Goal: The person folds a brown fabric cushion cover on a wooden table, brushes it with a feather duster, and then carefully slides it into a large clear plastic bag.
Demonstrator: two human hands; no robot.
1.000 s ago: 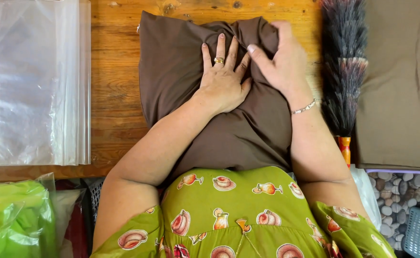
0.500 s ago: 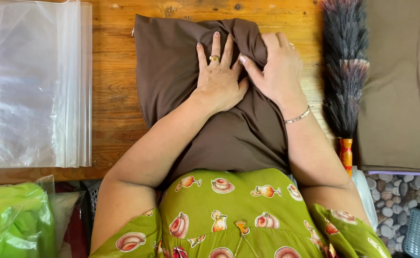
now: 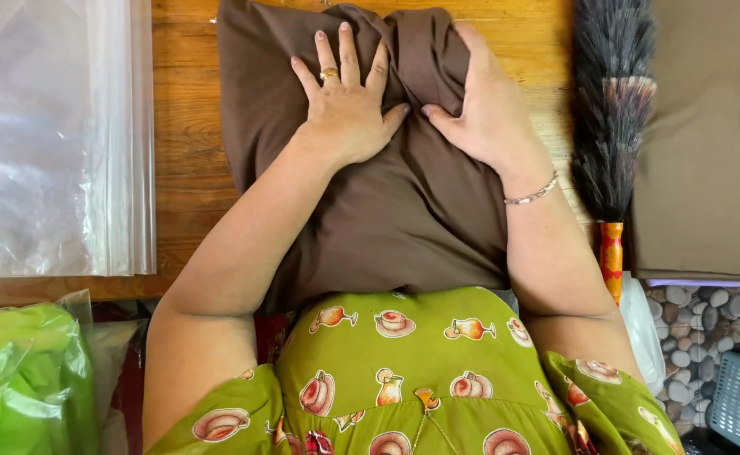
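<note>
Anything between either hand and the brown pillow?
Nothing visible. The left hand lies flat on the brown pillow, fingers spread, and the right hand presses its right side. The feather duster and clear plastic bags lie off to the sides.

Your hands rest on a plain brown pillow (image 3: 403, 211); your dress (image 3: 420, 379) is green with cup-and-pear prints, the duster (image 3: 611, 109) grey with an orange handle.

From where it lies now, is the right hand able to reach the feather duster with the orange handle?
Probably yes. The right hand rests on the brown fabric cushion, and the dark feather duster lies just beside it on the wooden table, with nothing between them.
</note>
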